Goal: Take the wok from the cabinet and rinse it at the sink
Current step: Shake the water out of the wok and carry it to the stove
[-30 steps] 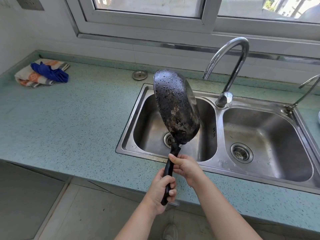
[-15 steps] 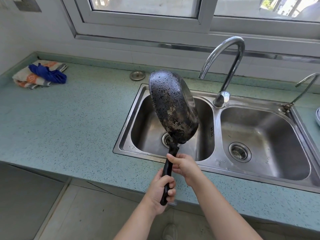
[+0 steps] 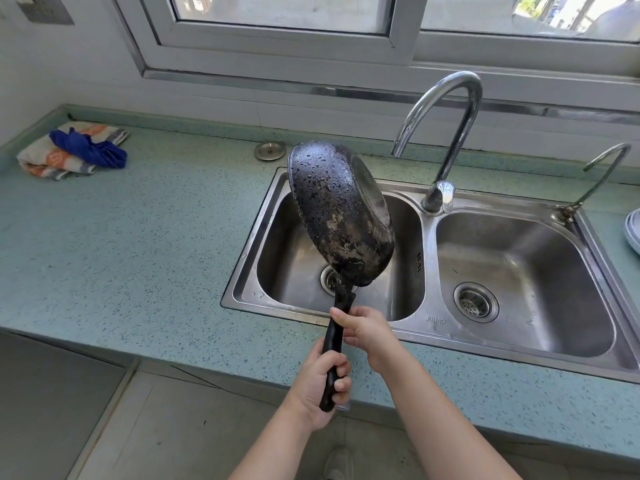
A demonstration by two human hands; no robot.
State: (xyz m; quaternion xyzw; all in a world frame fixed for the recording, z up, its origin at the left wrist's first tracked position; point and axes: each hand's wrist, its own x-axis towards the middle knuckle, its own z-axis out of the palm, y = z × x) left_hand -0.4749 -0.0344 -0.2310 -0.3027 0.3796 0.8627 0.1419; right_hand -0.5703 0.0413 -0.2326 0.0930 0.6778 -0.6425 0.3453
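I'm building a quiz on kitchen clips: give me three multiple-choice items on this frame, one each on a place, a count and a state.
1. Where is the wok?
A. Flat on the counter
B. Held over the left basin
C. In the right basin

2. How many taps stand at the sink?
A. One
B. Two
C. Three

3. How is the wok held?
A. By both hands on the handle
B. By one hand on the rim
C. By nobody

Key: 1 B, it is tilted on edge above the left basin. 2 B, a big tap and a small tap. 3 A, the left hand and right hand both grip the handle.
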